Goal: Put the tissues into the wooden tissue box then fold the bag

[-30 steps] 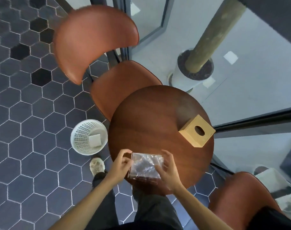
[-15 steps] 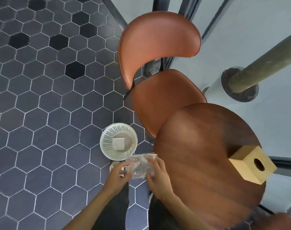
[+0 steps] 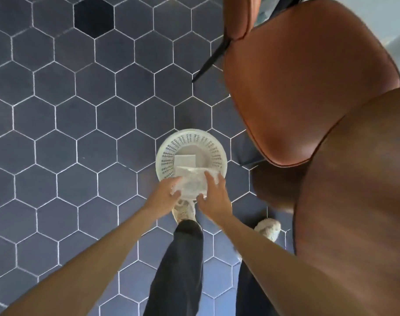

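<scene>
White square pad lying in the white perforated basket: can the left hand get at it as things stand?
Probably not directly. The left hand and right hand both hold the clear plastic bag above the basket, partly covering the pad.

Two hands (image 3: 164, 195), one bag (image 3: 192, 183), one basket (image 3: 169, 153).

I'm standing in what looks like a café: dark hexagon floor tiles (image 3: 80, 115), brown chair (image 3: 308, 87) upper right, round wooden table (image 3: 365, 213) at right.
</scene>
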